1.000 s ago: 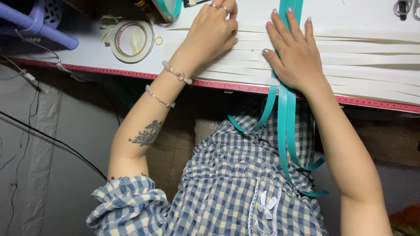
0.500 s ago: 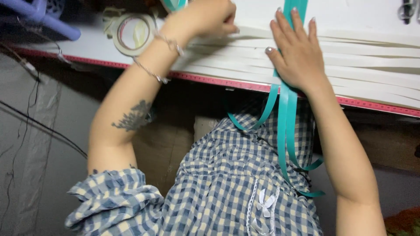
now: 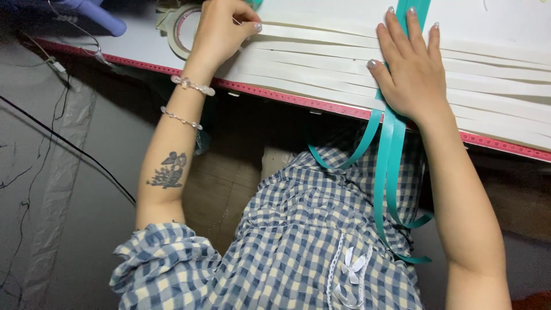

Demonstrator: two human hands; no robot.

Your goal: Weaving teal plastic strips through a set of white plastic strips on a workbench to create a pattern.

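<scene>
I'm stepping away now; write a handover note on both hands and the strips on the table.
Left hand: fingers curled, pinching the end of a white strip.
Right hand: flat, pressing the teal strips onto the white ones; teal ends hang off the table edge.
Tape roll lies beside the left hand.
Done: white strips lie side by side.
Left: cannot tell from this view.

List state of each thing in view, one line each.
Left hand: fingers curled, pinching the end of a white strip.
Right hand: flat, fingers spread, pressing down.
Long white flat strips: lying side by side across the table.
Teal plastic straps: pinned under the right hand, hanging over the edge.
Tape roll: lying flat.
</scene>
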